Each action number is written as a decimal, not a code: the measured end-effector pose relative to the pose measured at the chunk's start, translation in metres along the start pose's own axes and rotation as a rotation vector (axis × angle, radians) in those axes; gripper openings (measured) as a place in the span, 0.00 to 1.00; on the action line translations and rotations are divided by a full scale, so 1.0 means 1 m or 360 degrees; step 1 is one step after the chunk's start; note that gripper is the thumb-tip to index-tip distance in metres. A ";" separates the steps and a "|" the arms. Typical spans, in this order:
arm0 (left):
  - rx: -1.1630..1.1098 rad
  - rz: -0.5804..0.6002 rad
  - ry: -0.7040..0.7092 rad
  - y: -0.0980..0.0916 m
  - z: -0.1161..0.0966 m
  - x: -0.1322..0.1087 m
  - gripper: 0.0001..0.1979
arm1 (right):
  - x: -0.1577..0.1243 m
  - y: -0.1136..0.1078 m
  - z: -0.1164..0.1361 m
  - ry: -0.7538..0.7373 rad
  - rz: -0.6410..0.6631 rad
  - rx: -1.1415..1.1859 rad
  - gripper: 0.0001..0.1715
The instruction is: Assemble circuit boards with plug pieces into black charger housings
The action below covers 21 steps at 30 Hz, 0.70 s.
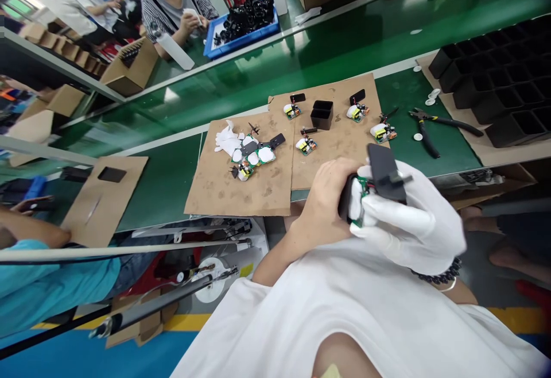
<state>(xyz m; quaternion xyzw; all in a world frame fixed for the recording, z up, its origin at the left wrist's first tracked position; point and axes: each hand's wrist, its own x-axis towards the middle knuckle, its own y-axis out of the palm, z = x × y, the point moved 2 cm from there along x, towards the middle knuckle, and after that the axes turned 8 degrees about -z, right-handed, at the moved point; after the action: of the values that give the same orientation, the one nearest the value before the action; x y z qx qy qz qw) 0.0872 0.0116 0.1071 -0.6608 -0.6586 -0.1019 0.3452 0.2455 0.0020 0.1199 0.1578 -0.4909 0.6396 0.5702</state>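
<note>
My bare left hand [325, 200] is wrapped round a black plastic housing [345, 199], held just above my lap at the bench's near edge. In my gloved right hand [413, 223] is a green circuit board [358, 194] with white padding, pinched at the housing's mouth. A flat black cover [383, 165] with a short prong hangs from the board by wires, over my right fingers. Whether the board is partly inside the housing is hidden by my fingers. Beyond my hands, an open black housing [322, 116] stands on the cardboard among several wired circuit boards [306, 146].
Diagonal pliers [430, 128] lie open on the green bench at right, near rows of black housings [499, 79]. A white glove [226, 139] rests beside a cluster of boards [258, 151]. Across the bench, a co-worker [178, 16] sits by a blue tray [241, 45] of black parts.
</note>
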 end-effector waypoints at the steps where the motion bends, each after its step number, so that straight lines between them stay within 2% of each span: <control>1: 0.0015 -0.0039 -0.0048 0.004 0.008 -0.002 0.24 | 0.002 0.003 -0.003 0.0004 -0.0022 0.0002 0.09; 3: 0.0060 -0.0177 -0.0213 0.015 0.031 -0.006 0.26 | 0.003 0.014 -0.013 0.0132 0.0037 0.0022 0.21; 5: 0.0083 -0.0369 -0.0403 0.029 0.059 -0.013 0.31 | -0.004 0.031 -0.027 0.0382 0.0156 0.0023 0.33; 7: 0.0069 -0.0496 -0.0589 0.043 0.086 -0.019 0.35 | -0.016 0.051 -0.044 0.0627 0.0152 -0.0028 0.34; 9: 0.0075 -0.0538 -0.0722 0.055 0.107 -0.024 0.36 | -0.029 0.070 -0.063 0.0735 0.0006 -0.0055 0.30; 12: 0.0200 -0.0405 -0.0844 0.062 0.124 -0.026 0.36 | -0.046 0.093 -0.088 0.0790 -0.0104 -0.0031 0.25; 15: 0.0412 -0.0101 -0.0811 0.059 0.129 -0.024 0.34 | -0.057 0.102 -0.103 0.0829 -0.0082 -0.0111 0.23; 17: 0.0459 0.0044 -0.0774 0.054 0.130 -0.023 0.33 | -0.059 0.101 -0.104 0.0817 -0.0038 -0.0146 0.23; 21: 0.0312 0.0077 -0.0804 0.041 0.140 -0.026 0.32 | -0.041 0.084 -0.103 0.0818 -0.0132 -0.0036 0.24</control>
<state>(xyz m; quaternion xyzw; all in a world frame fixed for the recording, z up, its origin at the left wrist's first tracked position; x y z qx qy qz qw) 0.0778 0.0776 -0.0250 -0.6441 -0.7147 0.1387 0.2348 0.2202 0.0729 0.0027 0.0037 -0.3300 0.6292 0.7037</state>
